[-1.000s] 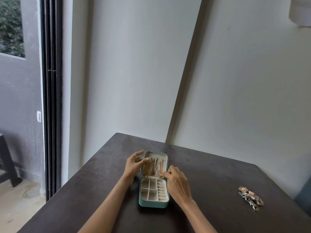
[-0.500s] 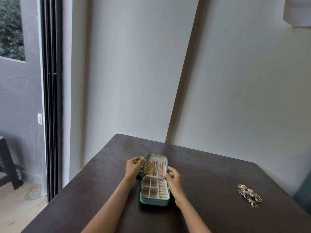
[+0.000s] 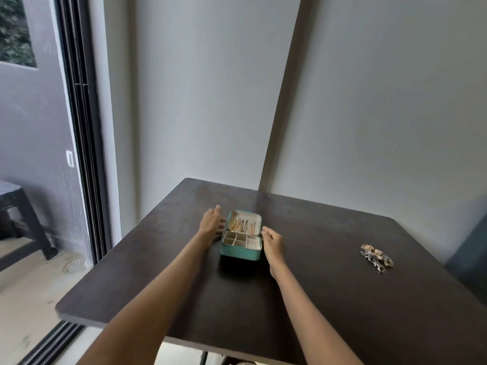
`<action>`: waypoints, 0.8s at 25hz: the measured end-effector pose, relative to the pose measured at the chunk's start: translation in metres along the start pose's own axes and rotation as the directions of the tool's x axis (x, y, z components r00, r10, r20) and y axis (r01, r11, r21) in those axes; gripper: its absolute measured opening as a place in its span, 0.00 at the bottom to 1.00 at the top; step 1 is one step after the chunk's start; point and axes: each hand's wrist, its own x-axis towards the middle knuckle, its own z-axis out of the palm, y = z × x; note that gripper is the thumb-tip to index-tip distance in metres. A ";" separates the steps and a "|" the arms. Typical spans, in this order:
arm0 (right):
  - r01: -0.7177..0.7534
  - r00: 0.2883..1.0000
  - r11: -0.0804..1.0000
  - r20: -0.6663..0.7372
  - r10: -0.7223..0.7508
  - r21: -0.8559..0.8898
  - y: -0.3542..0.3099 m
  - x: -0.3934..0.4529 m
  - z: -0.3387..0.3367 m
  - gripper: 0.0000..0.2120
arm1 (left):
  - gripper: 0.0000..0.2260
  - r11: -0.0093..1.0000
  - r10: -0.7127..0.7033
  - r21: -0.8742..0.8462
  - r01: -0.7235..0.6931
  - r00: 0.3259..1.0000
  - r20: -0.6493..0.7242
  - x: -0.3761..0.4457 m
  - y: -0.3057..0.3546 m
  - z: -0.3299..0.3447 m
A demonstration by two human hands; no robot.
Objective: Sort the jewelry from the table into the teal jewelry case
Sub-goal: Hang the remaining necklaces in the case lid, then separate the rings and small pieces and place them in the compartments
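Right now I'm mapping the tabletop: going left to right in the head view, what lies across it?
left hand → teal jewelry case → right hand → loose jewelry pile

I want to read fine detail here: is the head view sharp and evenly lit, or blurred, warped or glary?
Head view: soft daylight from the glass door at left; wide-angle bend in wall lines; teal jewelry case casts a shadow toward the viewer; jewelry pile too small to resolve; hands slightly soft; no strong glare on the table.
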 end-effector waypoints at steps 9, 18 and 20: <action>0.063 0.997 0.998 -0.037 -0.062 0.017 -0.010 -0.002 -0.037 0.13 | 0.12 0.867 0.309 0.358 -0.347 0.938 0.159 -0.019 0.048 0.046; -0.057 0.916 0.976 -0.399 -0.033 -0.211 0.051 -0.001 -0.195 0.06 | 0.11 0.795 0.278 0.362 -0.487 0.823 0.496 -0.084 0.006 0.238; -0.105 0.879 0.969 -0.477 -0.015 -0.223 0.070 0.000 -0.226 0.05 | 0.11 0.845 0.257 0.314 -0.433 0.844 0.472 -0.092 -0.015 0.271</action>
